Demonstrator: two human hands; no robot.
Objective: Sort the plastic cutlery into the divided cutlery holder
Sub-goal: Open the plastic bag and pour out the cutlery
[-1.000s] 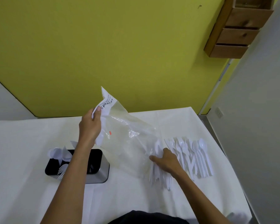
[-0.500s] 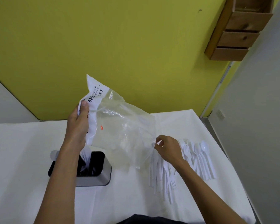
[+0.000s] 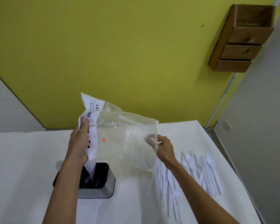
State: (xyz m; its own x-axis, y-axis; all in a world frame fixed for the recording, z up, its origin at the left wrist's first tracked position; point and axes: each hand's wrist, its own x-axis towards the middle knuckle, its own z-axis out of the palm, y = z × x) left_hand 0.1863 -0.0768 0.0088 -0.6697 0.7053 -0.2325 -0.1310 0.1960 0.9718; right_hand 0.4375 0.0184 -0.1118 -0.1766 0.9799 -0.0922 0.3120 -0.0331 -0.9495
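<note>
A clear plastic bag (image 3: 124, 139) with a white printed header hangs in the air above the table. My left hand (image 3: 78, 143) grips its header edge on the left, and my right hand (image 3: 164, 148) pinches its right edge. Below the left hand stands the metal cutlery holder (image 3: 102, 186) with a dark inside; white cutlery in it is partly hidden by my forearm. White plastic forks, knives and spoons (image 3: 192, 173) lie in a loose pile on the table at the right, under and beside my right forearm.
The table carries a white cloth (image 3: 23, 167); its right edge runs close behind the cutlery pile. A yellow wall rises behind, and a wooden wall box (image 3: 242, 39) hangs at the upper right.
Both hands lifted the bag off the cutlery pile. My right hand left the pile and took the bag's right edge; my left hand moved left and up, over the holder.
</note>
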